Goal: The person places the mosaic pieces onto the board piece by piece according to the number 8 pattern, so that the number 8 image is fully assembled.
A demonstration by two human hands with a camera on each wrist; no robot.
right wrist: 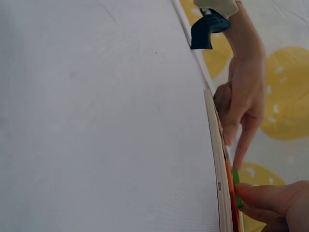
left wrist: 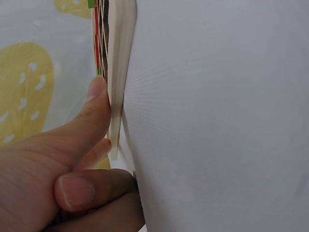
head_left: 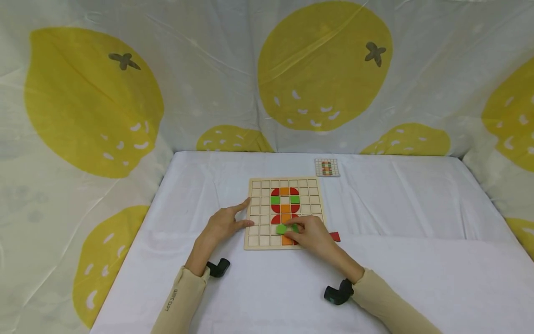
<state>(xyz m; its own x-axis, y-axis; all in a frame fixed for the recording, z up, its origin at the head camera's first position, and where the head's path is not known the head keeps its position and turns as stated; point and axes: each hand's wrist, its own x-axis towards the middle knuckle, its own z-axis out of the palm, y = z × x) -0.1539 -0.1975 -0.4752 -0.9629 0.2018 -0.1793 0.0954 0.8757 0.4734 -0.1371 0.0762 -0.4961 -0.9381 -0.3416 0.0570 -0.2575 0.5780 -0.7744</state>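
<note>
A wooden grid board (head_left: 254, 233) lies on the white cloth, with red, orange and green pieces set in a column of its squares. My right hand (head_left: 313, 236) pinches a green square tile (head_left: 281, 229) between thumb and fingers, low over the board's lower rows. In the right wrist view, the held green tile (right wrist: 236, 178) is seen edge-on close over the board's face. At the board's left edge, my left hand (head_left: 221, 225) touches the frame with thumb and index finger; its other fingers fold under. The right hand covers some pieces near the bottom.
A small pattern card (head_left: 327, 167) with a similar coloured figure lies behind the board's right corner. Beside the board's right edge is a loose red piece (head_left: 335, 236). Lemon-print cloth (head_left: 325, 65) hangs behind and along the table's sides.
</note>
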